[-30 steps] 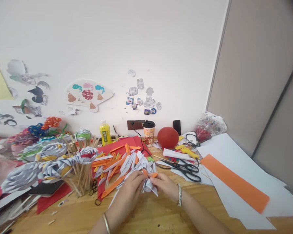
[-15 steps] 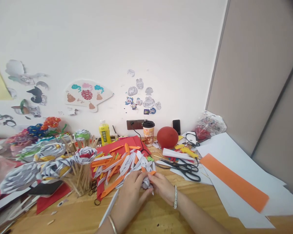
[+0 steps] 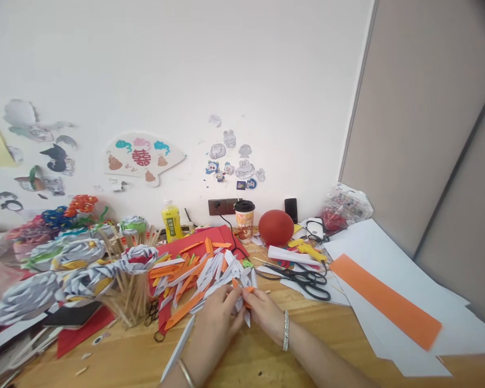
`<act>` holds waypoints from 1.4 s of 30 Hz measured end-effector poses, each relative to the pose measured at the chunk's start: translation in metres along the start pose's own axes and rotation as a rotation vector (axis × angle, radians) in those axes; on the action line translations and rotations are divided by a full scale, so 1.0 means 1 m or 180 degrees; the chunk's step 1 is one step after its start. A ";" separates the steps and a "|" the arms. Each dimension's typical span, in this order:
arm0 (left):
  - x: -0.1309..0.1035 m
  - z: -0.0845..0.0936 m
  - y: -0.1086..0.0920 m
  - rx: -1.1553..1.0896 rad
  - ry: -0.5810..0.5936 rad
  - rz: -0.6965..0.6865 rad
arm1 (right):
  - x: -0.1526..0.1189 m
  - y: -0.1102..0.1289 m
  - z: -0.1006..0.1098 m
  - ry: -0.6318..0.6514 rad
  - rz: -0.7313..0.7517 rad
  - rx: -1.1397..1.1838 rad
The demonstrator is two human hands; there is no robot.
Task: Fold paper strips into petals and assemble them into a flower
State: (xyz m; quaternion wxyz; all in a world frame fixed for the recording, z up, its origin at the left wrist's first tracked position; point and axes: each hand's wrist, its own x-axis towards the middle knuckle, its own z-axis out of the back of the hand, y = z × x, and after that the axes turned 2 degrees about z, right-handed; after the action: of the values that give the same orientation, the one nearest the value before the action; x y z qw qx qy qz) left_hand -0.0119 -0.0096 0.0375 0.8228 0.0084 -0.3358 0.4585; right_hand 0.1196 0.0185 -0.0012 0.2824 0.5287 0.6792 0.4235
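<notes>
In front of you stands a plain white wall (image 3: 226,64) — cartoon stickers (image 3: 234,164) and a fan-shaped paper cutout (image 3: 143,157) are stuck on it, and dark wall sockets (image 3: 222,206) sit just above the wooden counter (image 3: 267,355). To your right, beige panels (image 3: 428,134) meet the wall at a corner. The light is soft and even — no window shows.

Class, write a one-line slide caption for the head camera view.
Both hands, left hand and right hand, pinch a folded white-and-orange paper piece above a cluttered wooden table.
</notes>
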 end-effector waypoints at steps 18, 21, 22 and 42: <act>-0.002 -0.001 0.007 -0.0255 0.0384 0.0093 | 0.000 0.000 0.002 -0.0117 -0.0008 -0.0247; -0.003 -0.003 0.011 -0.0515 0.0488 0.0155 | -0.001 0.008 0.003 0.0140 -0.0090 -0.0145; -0.004 -0.005 0.014 -0.0617 0.0483 0.0196 | -0.003 0.012 0.003 0.0291 -0.0098 -0.0134; 0.002 -0.011 0.022 -0.1402 0.0390 0.1099 | -0.008 0.015 -0.001 0.0036 0.1229 -0.2463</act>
State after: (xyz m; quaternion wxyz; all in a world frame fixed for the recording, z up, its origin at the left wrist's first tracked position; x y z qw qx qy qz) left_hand -0.0225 0.0081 0.0234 0.7334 -0.2555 -0.3734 0.5074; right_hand 0.1282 0.0120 0.0116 0.3717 0.4990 0.3605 0.6949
